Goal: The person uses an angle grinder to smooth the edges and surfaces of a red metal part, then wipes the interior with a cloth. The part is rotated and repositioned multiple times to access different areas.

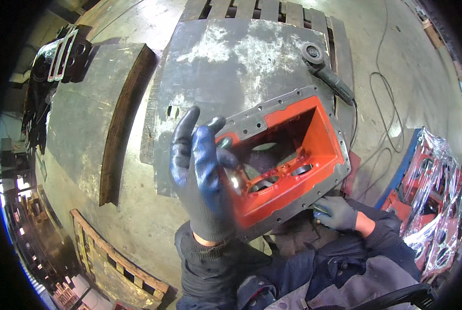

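A red metal housing [321, 135] with a bare grey bolt-hole flange sits tilted at the near right of the dark worktable [205, 67]. Inside it I see a deep cavity with round openings at the bottom. My left hand [200, 160], in a dark glove with shiny blue-black coating, is raised at the housing's left side. Its fingers are apart and point up; whether any fingertip touches the flange I cannot tell. Gloved too, my right hand [338, 213] has its fingers curled at the flange's near edge. An angle grinder [330, 75] lies at the table's right edge.
Wooden pallet slats [293, 13] show behind the table. On the left stands a second worktop [94, 103] with a dark beam along its edge. Plastic-wrapped red castings [432, 191] are at the right. A cable [383, 82] loops over the floor; another pallet [114, 263] is lower left.
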`<action>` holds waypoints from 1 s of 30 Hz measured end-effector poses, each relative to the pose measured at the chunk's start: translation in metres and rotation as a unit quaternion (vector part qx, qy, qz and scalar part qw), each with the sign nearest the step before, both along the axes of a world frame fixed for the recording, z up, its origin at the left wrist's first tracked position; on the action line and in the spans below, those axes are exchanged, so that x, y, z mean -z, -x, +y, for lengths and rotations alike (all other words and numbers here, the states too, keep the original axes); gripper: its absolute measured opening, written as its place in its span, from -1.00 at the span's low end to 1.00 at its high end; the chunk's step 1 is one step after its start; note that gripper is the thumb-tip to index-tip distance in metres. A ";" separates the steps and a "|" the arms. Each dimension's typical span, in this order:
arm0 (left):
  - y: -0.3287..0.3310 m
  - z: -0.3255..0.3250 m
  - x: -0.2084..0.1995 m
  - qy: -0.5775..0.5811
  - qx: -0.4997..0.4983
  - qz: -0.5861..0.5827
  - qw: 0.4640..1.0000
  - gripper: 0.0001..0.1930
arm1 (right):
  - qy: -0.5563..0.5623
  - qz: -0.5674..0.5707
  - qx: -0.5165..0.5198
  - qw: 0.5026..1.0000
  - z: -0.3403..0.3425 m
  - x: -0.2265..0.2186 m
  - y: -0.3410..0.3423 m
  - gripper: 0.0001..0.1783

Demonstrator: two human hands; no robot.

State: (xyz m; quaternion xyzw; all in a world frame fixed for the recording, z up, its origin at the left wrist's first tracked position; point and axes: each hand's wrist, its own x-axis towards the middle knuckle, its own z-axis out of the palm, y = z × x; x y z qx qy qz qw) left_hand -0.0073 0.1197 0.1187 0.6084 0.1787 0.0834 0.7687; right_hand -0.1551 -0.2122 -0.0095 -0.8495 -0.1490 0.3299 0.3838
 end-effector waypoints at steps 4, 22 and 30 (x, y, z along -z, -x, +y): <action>-0.014 -0.009 -0.009 0.043 0.022 0.009 0.999 -0.50 | 0.063 -0.029 0.007 0.998 0.009 0.008 0.011 -0.55; -0.021 0.006 -0.002 0.074 0.039 -0.088 0.993 -0.46 | -0.084 0.181 0.115 0.973 0.076 0.000 0.004 -0.53; -0.021 0.009 -0.005 0.035 0.021 -0.099 0.994 -0.52 | 0.199 -0.189 -0.011 0.961 0.084 0.078 0.055 -0.69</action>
